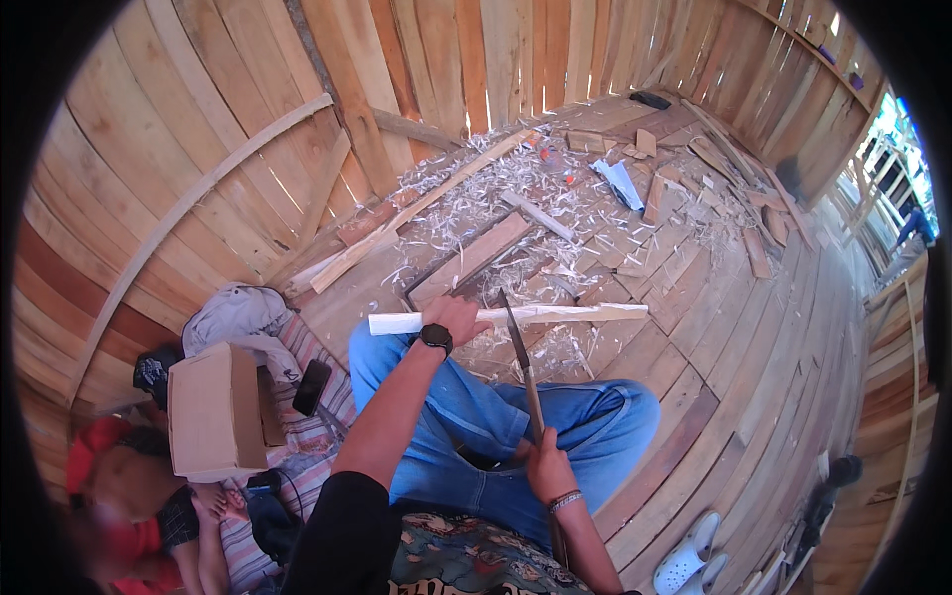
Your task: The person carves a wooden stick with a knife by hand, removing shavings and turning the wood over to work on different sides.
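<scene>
My left hand (458, 319) grips a pale, freshly shaved wooden stick (565, 314) that lies crosswise over my left knee. A black watch sits on that wrist. My right hand (548, 468) holds the wooden handle of a long machete (520, 342), whose dark blade points up and rests against the stick just right of my left hand. I sit on the plank floor in blue jeans (585, 421), legs folded.
Pale wood shavings (516, 193) and offcuts litter the plank floor ahead, with a long batten (416, 210) and a flat board (471, 260). At my left are a cardboard box (213, 409), a phone (311, 387), grey cloth and a seated person (129, 501). White clogs (694, 555) lie lower right.
</scene>
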